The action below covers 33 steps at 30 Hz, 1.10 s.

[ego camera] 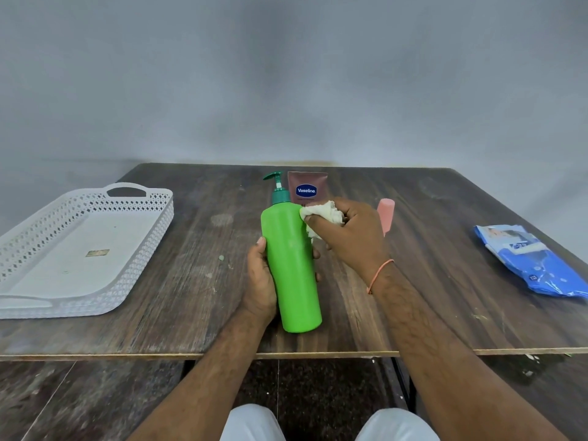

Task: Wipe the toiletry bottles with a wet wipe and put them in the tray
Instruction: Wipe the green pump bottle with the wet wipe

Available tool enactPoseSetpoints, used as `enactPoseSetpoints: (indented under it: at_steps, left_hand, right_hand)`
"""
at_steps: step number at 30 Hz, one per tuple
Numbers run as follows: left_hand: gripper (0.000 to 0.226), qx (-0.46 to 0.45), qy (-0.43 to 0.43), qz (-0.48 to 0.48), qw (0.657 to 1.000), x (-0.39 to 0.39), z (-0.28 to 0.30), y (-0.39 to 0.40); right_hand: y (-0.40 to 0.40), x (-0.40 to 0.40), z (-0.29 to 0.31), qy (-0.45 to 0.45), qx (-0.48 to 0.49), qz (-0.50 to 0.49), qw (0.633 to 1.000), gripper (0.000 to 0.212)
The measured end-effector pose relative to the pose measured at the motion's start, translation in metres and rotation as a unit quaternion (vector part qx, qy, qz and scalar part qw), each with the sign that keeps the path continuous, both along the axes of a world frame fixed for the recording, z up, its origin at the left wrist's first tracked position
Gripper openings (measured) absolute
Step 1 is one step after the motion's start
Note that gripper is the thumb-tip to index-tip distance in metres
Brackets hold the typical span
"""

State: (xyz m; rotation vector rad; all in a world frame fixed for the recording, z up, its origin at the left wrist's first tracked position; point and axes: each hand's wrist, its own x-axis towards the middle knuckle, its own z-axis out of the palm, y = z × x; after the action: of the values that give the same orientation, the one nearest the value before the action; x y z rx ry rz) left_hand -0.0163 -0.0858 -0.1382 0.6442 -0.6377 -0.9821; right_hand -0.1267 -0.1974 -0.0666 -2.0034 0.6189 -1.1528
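A tall green pump bottle point(291, 265) is lifted over the middle of the table, its pump pointing away from me. My left hand point(259, 281) grips the bottle's body from the left. My right hand point(350, 233) holds a crumpled white wet wipe point(319, 211) and presses it against the bottle's upper right shoulder. Behind them stands a brown Vaseline tube point(307, 187), and a pink bottle point(385, 214) shows partly behind my right hand. A white lattice tray point(19, 243) sits at the table's left with nothing in it but a small sticker.
A blue wet-wipe pack point(534, 262) lies near the right edge of the dark wooden table point(191, 265). A grey wall rises behind the table. The table's front edge runs just above my knees.
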Motion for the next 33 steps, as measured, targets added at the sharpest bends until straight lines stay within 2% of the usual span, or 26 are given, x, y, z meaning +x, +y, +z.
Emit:
enactPoseSetpoints:
  at_steps: [6, 8, 11, 14, 17, 20, 23, 26, 30, 33]
  left_hand:
    - [0.073, 0.013, -0.003, 0.007, 1.0, 0.003, -0.002, 0.0]
    - [0.074, 0.024, -0.002, 0.018, 1.0, 0.003, -0.004, -0.001]
    - [0.074, 0.032, -0.002, 0.03, 0.999, 0.002, -0.006, -0.001]
    - [0.071, 0.047, 0.007, 0.032, 0.998, 0.003, -0.004, -0.001]
    - [0.071, 0.057, 0.012, 0.038, 0.998, 0.004, -0.005, -0.001]
    - [0.072, 0.055, 0.02, 0.046, 0.997, 0.004, -0.006, -0.001]
    - [0.071, 0.062, 0.025, 0.048, 0.997, 0.003, -0.002, -0.001]
    - [0.068, 0.064, 0.028, 0.058, 0.996, 0.001, -0.001, -0.001]
    - [0.063, 0.056, 0.034, 0.077, 0.995, 0.001, -0.001, -0.001]
    - [0.066, 0.07, 0.042, 0.075, 0.994, -0.001, 0.002, -0.002]
  right_hand:
    - [-0.008, -0.001, -0.011, 0.026, 0.018, -0.049, 0.998, 0.035]
    - [-0.003, -0.001, -0.013, 0.005, 0.033, -0.032, 0.999, 0.027]
    - [0.008, -0.006, -0.013, -0.04, 0.063, 0.052, 0.996, 0.003]
    - [0.008, -0.01, -0.022, -0.04, 0.065, 0.061, 0.995, 0.011]
    - [0.007, -0.008, -0.027, -0.043, 0.065, 0.024, 0.997, 0.003]
    - [0.01, -0.011, -0.03, -0.066, 0.079, 0.065, 0.993, 0.01]
    - [0.01, -0.016, -0.034, -0.066, 0.102, 0.083, 0.989, 0.005]
    - [0.013, -0.015, -0.037, -0.075, 0.079, 0.051, 0.993, 0.011]
    - [0.022, -0.018, -0.038, -0.08, 0.048, 0.097, 0.991, 0.013]
    - [0.023, -0.018, -0.035, -0.058, 0.033, 0.055, 0.996, 0.01]
